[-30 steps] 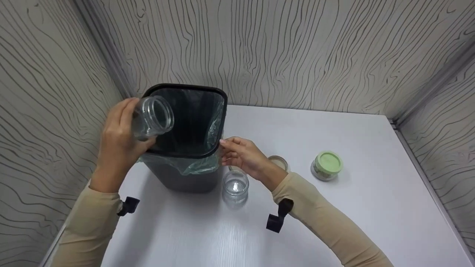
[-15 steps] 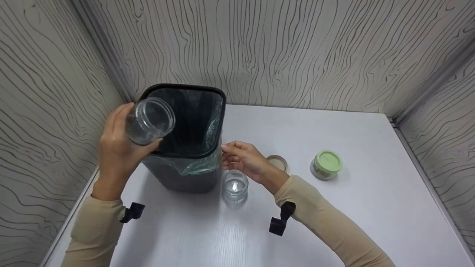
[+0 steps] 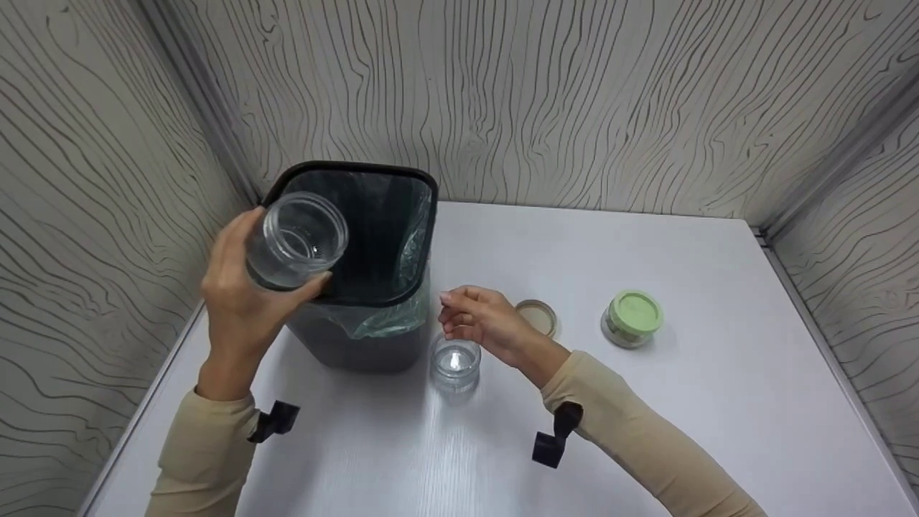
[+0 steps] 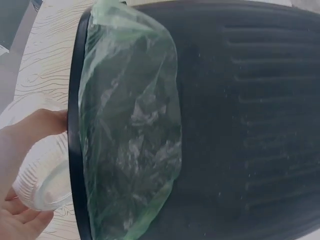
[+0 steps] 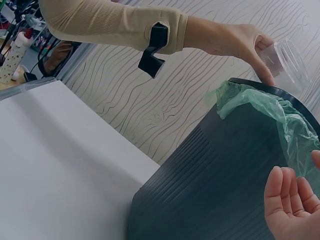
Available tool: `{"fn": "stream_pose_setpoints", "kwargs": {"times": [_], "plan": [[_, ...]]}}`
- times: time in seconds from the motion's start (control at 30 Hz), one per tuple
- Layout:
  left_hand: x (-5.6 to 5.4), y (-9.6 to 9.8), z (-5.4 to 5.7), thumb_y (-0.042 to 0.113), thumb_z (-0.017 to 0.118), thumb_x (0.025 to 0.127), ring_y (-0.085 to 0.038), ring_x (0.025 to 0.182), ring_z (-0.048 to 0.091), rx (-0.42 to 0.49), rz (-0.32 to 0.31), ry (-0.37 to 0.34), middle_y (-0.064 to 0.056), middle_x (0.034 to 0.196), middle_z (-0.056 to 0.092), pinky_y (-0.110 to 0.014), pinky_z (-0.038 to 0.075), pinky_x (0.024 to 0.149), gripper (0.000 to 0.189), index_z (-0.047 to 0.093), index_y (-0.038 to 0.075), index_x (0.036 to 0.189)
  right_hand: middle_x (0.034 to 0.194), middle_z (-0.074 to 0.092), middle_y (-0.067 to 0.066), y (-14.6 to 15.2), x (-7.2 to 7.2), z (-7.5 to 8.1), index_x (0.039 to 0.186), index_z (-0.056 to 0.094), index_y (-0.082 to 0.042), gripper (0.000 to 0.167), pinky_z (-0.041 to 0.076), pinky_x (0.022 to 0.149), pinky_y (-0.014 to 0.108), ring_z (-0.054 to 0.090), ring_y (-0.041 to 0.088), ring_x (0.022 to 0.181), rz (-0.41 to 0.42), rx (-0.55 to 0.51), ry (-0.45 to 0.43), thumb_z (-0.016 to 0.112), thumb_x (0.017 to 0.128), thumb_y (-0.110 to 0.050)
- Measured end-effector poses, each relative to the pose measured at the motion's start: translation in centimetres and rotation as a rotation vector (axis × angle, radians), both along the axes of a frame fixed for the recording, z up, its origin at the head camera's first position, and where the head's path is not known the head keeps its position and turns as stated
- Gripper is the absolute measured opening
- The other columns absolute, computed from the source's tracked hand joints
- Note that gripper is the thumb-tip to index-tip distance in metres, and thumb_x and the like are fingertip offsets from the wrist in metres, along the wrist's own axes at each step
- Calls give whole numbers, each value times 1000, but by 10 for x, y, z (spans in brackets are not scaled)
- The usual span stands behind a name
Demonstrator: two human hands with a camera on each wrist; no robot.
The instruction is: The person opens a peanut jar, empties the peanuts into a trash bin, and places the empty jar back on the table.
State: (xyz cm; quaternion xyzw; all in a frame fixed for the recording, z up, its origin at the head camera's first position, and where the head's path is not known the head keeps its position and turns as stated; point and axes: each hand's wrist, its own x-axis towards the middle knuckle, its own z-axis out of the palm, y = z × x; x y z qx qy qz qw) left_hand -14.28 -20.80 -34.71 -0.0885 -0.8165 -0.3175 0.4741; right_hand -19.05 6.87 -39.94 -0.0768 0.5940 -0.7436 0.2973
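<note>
My left hand (image 3: 240, 305) holds a clear jar (image 3: 287, 269) tilted over the left rim of a dark bin (image 3: 359, 352), its uncovered mouth toward the head camera. The jar looks empty. In the left wrist view the fingers (image 4: 22, 220) and thumb lie around the jar (image 4: 47, 185), partly behind the bin's rim. To the right of the bin, my right hand (image 3: 484, 323) hovers with loosely curled fingers and nothing held. Below it stands a second clear jar (image 3: 456, 366), without a lid. Green bag plastic (image 3: 391, 323) hangs over the bin's rim.
On the white table (image 3: 646, 431) a round lid (image 3: 537, 316) lies behind my right wrist. Farther right stands a small jar with a green lid (image 3: 635, 314). Patterned wall panels (image 3: 502, 108) enclose the back and sides.
My left hand has turned the jar so its mouth faces up more, and has shifted slightly nearer. My right hand has come away from the bin's rim, toward the right and nearer.
</note>
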Motion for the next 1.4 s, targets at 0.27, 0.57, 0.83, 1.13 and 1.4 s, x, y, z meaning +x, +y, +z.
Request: {"fn": "stream_pose_setpoints", "kwargs": {"times": [0.27,0.57,0.83,1.13,1.4], "plan": [[3,9,-4,14,92,52,-40,118,55,34,-32,26,-28,125,58,-31,43,111,90,52,-5,130,76,61,-5,11,1,-14,84,57,-14,14,54,69,20,58,8,69,-31,7,-18,49,97,-13],[5,18,-4,18,92,52,-38,118,55,42,-56,36,-26,124,59,-31,44,111,89,54,-4,130,76,61,-6,22,1,-26,84,56,-16,15,54,70,19,57,7,70,-55,41,-37,50,97,-13],[7,27,-7,26,93,53,-24,121,56,67,-96,56,-25,122,61,-22,40,111,87,56,-4,127,78,61,-6,32,2,-31,89,55,-13,11,54,73,20,57,7,72,-47,24,-37,48,97,-12],[10,38,-8,48,89,58,-11,119,56,117,-136,110,-25,118,63,-20,40,110,90,58,-6,122,77,62,-6,39,3,-37,87,56,-14,13,54,73,20,58,7,72,-56,27,-42,48,97,-12],[9,45,-11,50,86,61,-14,120,56,95,-154,95,-26,118,63,-19,40,111,89,57,-8,123,78,63,-7,47,4,-41,90,57,-14,11,55,74,19,58,6,73,-77,39,-62,49,97,-14]]}}
